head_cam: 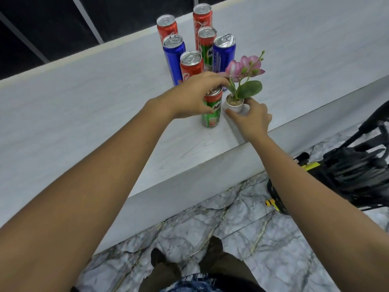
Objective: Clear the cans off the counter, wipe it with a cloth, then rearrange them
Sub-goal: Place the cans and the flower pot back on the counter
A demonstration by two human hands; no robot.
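Green-and-red upright can [211, 108] stands directly beneath left hand [194, 94], gripped from above; right hand [251, 119] grasps white flowerpot [235, 104] just beside it.

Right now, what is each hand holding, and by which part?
The left hand grips the nearest green can around its top. The right hand holds the small white flower pot by its side, near the base.

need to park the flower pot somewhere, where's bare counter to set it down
Bare counter stretches left of the left hand, and more lies right of the flower pot toward the far edge. It is crowded behind the near green can, where six cans stand close together.
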